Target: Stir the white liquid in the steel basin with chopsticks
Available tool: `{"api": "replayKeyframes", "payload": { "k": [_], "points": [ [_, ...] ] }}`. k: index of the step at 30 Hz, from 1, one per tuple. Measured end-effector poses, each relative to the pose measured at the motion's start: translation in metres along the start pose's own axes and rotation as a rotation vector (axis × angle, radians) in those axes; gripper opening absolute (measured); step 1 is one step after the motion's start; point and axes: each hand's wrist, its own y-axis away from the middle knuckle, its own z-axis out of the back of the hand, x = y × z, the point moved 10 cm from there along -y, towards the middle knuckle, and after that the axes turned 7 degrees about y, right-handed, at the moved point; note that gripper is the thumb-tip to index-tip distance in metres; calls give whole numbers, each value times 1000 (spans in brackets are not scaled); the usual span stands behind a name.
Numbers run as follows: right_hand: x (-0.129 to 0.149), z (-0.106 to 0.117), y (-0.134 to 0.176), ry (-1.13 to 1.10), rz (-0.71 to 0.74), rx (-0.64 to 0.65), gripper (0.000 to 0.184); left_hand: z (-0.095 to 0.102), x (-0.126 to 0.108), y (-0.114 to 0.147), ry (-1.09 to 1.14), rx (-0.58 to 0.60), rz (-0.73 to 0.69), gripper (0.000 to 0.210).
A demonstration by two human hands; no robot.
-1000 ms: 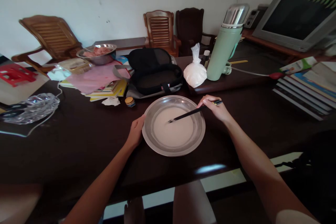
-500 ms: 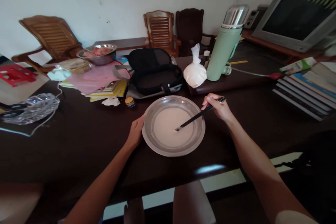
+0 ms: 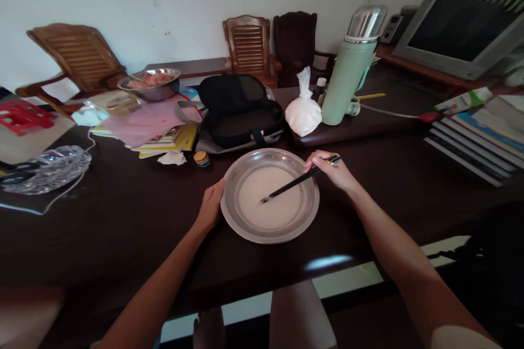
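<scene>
A pale wall stands at the back, with a brown wooden chair by it. In front is a dark, shiny wooden bench. The round, shiny metal bowl sits on it, right in front of the person, with milky white liquid inside.

The left hand is at the bowl's left side, touching the rim. Its fingertips are hidden, so I can't tell if it is pinching. The left arm slants up from the bottom. The right hand is over the bowl's upper right rim, pinching the thin black chopsticks near their top. They lean down to the left, and their blurry tips are at the liquid. The right arm comes in from the bottom right corner.

The bench's near edge runs below the bowl. Just past the far rim are the black zip case and a little jar with a tan lid. Dark wood stretches wide on the left, and on the right up to the stacked books.
</scene>
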Motion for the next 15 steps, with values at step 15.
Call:
{"api": "replayKeyframes", "payload": {
  "k": [15],
  "points": [
    [3, 17, 1, 40, 29, -125, 36, 1, 0, 1, -11, -13, 8, 46]
  ]
}}
